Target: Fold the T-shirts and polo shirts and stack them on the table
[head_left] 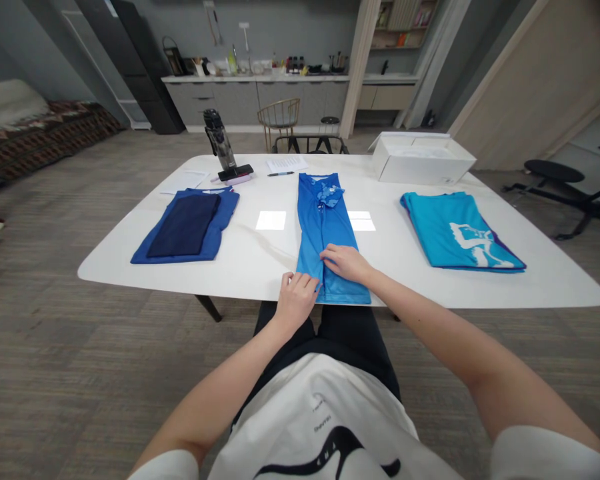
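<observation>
A long folded blue shirt (326, 227) lies lengthwise in the middle of the white table (245, 267), shading lighter toward me. My left hand (296, 301) is at its near left edge, fingers curled over the cloth. My right hand (347, 262) rests on the same shirt a little farther up, fingers pointing toward the centre fold. To the left lies a royal blue garment (220, 227) with a navy panel (184, 225) on top. A folded teal shirt (460, 233) with a white print lies to the right, away from both hands.
Behind the shirts stand a black water bottle (219, 139) and a phone (235, 173), near papers (287, 164) and a pen (281, 173). A white open box (423, 159) sits at the far right corner. Chairs, a kitchen counter and a patterned sofa stand beyond the table.
</observation>
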Demonstrator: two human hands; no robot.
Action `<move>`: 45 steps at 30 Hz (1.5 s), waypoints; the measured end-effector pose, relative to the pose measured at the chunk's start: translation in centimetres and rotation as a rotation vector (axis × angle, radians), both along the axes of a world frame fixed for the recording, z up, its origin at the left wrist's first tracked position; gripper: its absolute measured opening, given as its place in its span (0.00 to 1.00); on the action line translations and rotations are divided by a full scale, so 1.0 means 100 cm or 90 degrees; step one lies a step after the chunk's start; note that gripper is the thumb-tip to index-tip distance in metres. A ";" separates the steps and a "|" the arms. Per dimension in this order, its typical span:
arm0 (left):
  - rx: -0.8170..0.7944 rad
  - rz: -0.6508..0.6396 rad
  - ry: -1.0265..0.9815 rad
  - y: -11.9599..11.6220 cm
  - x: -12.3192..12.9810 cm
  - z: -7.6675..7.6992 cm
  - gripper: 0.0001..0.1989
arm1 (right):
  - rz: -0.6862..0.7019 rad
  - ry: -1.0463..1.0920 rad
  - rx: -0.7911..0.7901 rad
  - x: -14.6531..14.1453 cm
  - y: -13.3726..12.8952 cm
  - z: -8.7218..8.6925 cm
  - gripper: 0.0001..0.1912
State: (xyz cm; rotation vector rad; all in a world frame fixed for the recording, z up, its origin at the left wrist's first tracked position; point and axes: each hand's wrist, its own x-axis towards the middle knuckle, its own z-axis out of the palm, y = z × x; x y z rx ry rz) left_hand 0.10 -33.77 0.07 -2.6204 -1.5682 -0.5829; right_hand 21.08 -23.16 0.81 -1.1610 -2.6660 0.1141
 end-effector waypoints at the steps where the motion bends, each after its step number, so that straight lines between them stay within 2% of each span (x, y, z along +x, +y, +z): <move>1: 0.003 -0.023 0.011 0.000 0.006 0.001 0.12 | -0.010 0.005 -0.003 0.005 -0.001 0.000 0.12; 5: -0.004 -0.086 0.057 -0.003 0.023 0.004 0.13 | -0.020 0.003 -0.020 0.019 -0.004 -0.003 0.12; 8: -0.037 -0.036 0.070 -0.006 0.023 0.006 0.14 | -0.011 -0.015 -0.043 0.022 -0.007 -0.006 0.12; 12: -0.085 0.041 0.094 -0.008 0.012 0.005 0.13 | -0.020 0.011 -0.057 0.023 -0.009 -0.007 0.12; 19: -0.075 0.029 0.102 -0.021 0.005 0.005 0.13 | -0.014 0.024 -0.070 0.019 -0.010 -0.009 0.12; 24: -0.056 0.051 0.134 -0.019 0.001 0.002 0.13 | -0.014 0.017 -0.076 0.017 -0.011 -0.012 0.12; 34: -0.075 0.074 0.074 -0.023 -0.009 -0.001 0.12 | -0.018 -0.021 -0.071 0.012 -0.012 -0.011 0.13; 37: -0.068 0.081 0.049 -0.021 -0.009 -0.002 0.08 | 0.012 -0.013 -0.068 0.009 -0.021 -0.005 0.11; 40: -0.051 0.080 0.015 -0.019 -0.011 -0.004 0.01 | 0.066 0.013 -0.064 0.007 -0.036 -0.001 0.18; 43: -0.033 0.089 -0.005 -0.018 -0.011 -0.007 0.05 | 0.113 0.033 -0.050 0.004 -0.050 -0.003 0.24; 45: -0.031 0.091 -0.013 -0.018 -0.011 -0.007 0.08 | 0.122 0.049 -0.019 0.002 -0.056 -0.007 0.21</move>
